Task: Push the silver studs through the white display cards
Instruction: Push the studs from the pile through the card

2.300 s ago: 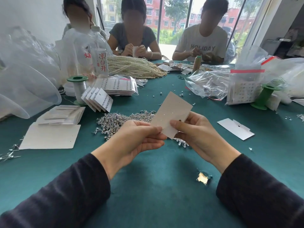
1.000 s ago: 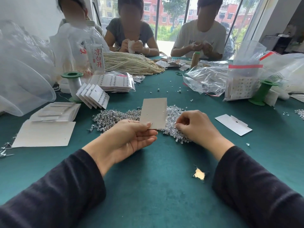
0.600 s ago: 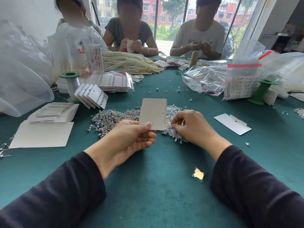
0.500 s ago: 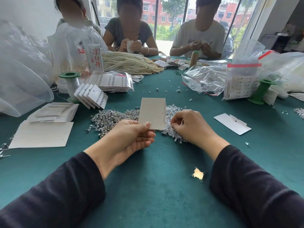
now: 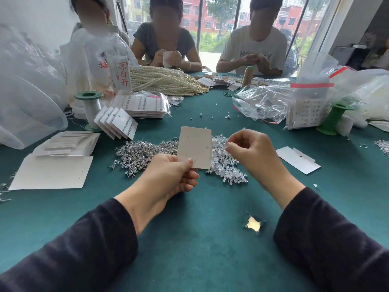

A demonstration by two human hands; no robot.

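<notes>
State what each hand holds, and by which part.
The left hand pinches the card by its bottom edge. The right hand is pinched; whether it holds anything cannot be told.

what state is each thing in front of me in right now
display card: upright, lower edge pinched by the left hand
right hand: held above the stud pile, fingers curled; contents too small to tell
stud pile: loose heap on the table
spare card: flat on the table, untouched
left green spool: standing upright

Left hand [image 5: 168,178] pinch on upright white display card [image 5: 194,147], curled right hand [image 5: 250,153] just beside, silver studs [image 5: 141,152] heap behind both hands.
</notes>
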